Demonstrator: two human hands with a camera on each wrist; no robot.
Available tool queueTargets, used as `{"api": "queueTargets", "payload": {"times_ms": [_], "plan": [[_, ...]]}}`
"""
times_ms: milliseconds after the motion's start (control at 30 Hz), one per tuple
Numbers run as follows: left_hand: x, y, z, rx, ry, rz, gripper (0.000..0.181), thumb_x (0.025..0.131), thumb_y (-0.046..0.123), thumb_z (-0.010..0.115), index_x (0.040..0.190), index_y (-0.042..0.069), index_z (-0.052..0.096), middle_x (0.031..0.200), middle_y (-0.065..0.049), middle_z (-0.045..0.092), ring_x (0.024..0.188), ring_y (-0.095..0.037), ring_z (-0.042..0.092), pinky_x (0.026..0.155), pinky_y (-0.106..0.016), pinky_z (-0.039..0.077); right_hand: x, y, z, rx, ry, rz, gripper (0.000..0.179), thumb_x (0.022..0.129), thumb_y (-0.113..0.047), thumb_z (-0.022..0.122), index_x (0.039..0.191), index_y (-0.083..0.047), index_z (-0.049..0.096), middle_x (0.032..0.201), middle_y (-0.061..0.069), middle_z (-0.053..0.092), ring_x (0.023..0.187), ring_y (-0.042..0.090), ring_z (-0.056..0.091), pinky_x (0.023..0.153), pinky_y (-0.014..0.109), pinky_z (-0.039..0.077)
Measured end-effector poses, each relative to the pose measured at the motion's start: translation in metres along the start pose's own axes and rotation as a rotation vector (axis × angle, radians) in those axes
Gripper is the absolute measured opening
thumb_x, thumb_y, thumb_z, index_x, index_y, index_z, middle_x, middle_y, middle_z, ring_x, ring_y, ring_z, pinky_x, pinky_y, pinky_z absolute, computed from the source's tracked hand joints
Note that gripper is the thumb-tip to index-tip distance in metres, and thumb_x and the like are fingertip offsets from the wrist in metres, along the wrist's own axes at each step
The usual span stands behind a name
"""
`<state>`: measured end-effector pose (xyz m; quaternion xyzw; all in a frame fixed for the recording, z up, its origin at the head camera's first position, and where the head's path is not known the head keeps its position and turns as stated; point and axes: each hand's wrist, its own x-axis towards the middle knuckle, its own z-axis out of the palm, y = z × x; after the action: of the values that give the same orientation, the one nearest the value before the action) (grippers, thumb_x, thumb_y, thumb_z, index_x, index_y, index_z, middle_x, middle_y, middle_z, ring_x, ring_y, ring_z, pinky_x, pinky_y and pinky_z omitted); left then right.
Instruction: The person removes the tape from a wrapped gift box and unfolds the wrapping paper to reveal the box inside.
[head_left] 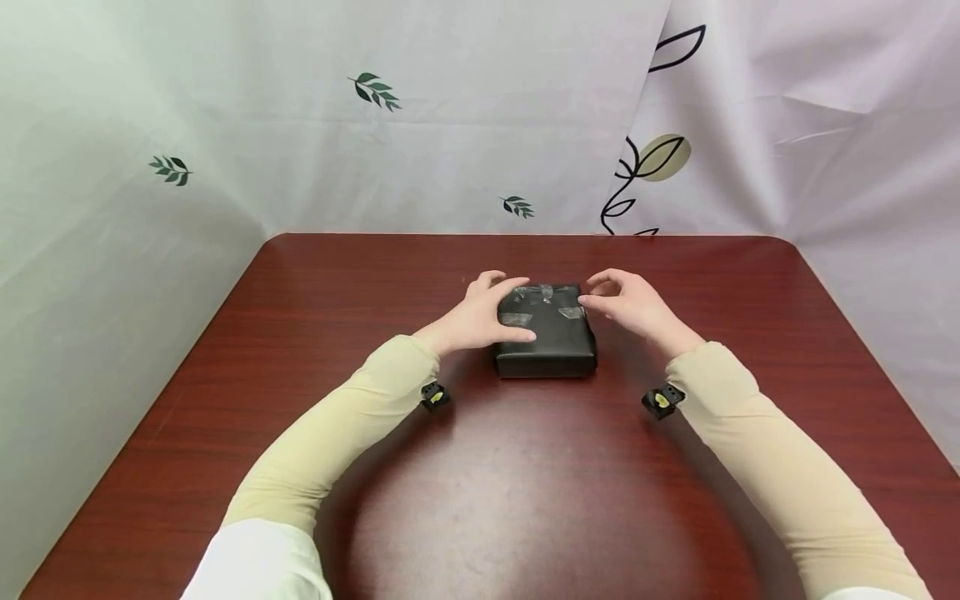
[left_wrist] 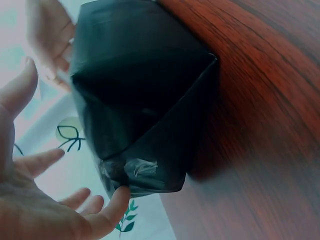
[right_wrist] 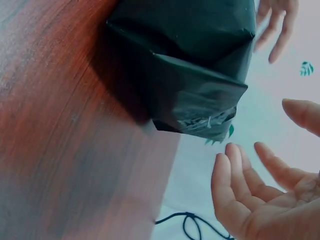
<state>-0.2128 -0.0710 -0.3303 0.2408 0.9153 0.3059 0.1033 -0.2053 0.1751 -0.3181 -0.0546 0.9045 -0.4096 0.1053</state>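
Note:
A box wrapped in black paper, with strips of clear tape on its top and folded end flaps, lies flat on the table. At its left side is my left hand, thumb and fingers spread, the thumb over the top face. In the left wrist view one fingertip of the left hand meets the taped end of the wrapped box. My right hand is by the far right corner, fingers loosely bent and holding nothing. The right wrist view has the right hand just off the folded end of the box.
The dark red wooden table has rounded far corners. White curtains with leaf prints hang behind it and along both sides. Small black cameras sit on both wrists, the left camera and right camera close above the tabletop.

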Motion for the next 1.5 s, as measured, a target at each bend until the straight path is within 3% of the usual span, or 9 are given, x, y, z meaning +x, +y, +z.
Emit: {"api": "queueTargets", "payload": {"times_ms": [133,233,367,500,667,1233,1500], "plan": [[0.001,0.004,0.004,0.117,-0.038,0.064,0.084,0.078,0.042,0.076,0.148,0.021,0.035,0.155,-0.014,0.015,0.139,-0.035,0.017,0.108,-0.046,0.031,0.0,-0.004,0.005,-0.113,0.052,-0.073,0.039,0.088,-0.025,0.065,0.12,-0.003,0.057,0.117,0.019,0.062,0.103,0.03,0.06,0.084,0.043,0.048],[0.003,0.005,0.006,0.222,-0.072,0.093,0.081,0.081,0.048,0.07,0.149,0.025,0.031,0.157,-0.011,0.014,0.138,-0.034,0.02,0.106,-0.045,0.035,0.001,-0.005,0.011,-0.171,0.07,-0.122,0.037,0.085,-0.022,0.068,0.115,-0.002,0.06,0.111,0.021,0.064,0.1,0.031,0.061,0.083,0.044,0.048],[0.005,0.006,0.009,0.372,-0.12,0.108,0.079,0.086,0.056,0.06,0.151,0.03,0.025,0.156,-0.01,0.02,0.135,-0.033,0.026,0.102,-0.046,0.038,0.001,-0.004,0.019,-0.253,0.064,-0.174,0.035,0.083,-0.02,0.071,0.111,0.001,0.063,0.108,0.022,0.062,0.101,0.034,0.059,0.087,0.047,0.046],[0.006,0.011,0.009,0.458,-0.155,0.097,0.077,0.087,0.06,0.055,0.151,0.031,0.023,0.154,-0.008,0.024,0.133,-0.031,0.027,0.099,-0.048,0.038,0.0,-0.003,0.024,-0.31,0.092,-0.217,0.032,0.081,-0.021,0.073,0.104,0.0,0.065,0.105,0.02,0.06,0.096,0.033,0.058,0.085,0.046,0.047],[0.007,0.013,0.01,0.499,-0.177,0.077,0.076,0.087,0.064,0.052,0.15,0.03,0.026,0.153,-0.008,0.022,0.132,-0.031,0.025,0.097,-0.047,0.039,0.002,-0.003,0.028,-0.33,0.117,-0.222,0.029,0.081,-0.019,0.074,0.1,0.0,0.066,0.103,0.019,0.06,0.094,0.032,0.058,0.083,0.045,0.047],[0.01,0.014,0.011,0.51,-0.194,0.055,0.077,0.085,0.067,0.05,0.15,0.033,0.026,0.155,-0.008,0.021,0.13,-0.029,0.025,0.093,-0.043,0.041,0.005,-0.005,0.025,-0.344,0.122,-0.233,0.02,0.084,-0.013,0.07,0.097,0.001,0.069,0.099,0.02,0.057,0.091,0.033,0.059,0.081,0.045,0.046],[0.009,0.013,0.012,0.495,-0.205,0.047,0.077,0.085,0.067,0.051,0.15,0.034,0.026,0.155,-0.007,0.02,0.13,-0.029,0.024,0.097,-0.045,0.039,0.008,-0.013,0.025,-0.397,0.082,-0.179,0.026,0.081,-0.016,0.068,0.101,0.001,0.069,0.101,0.02,0.061,0.093,0.032,0.058,0.081,0.046,0.047]]}}
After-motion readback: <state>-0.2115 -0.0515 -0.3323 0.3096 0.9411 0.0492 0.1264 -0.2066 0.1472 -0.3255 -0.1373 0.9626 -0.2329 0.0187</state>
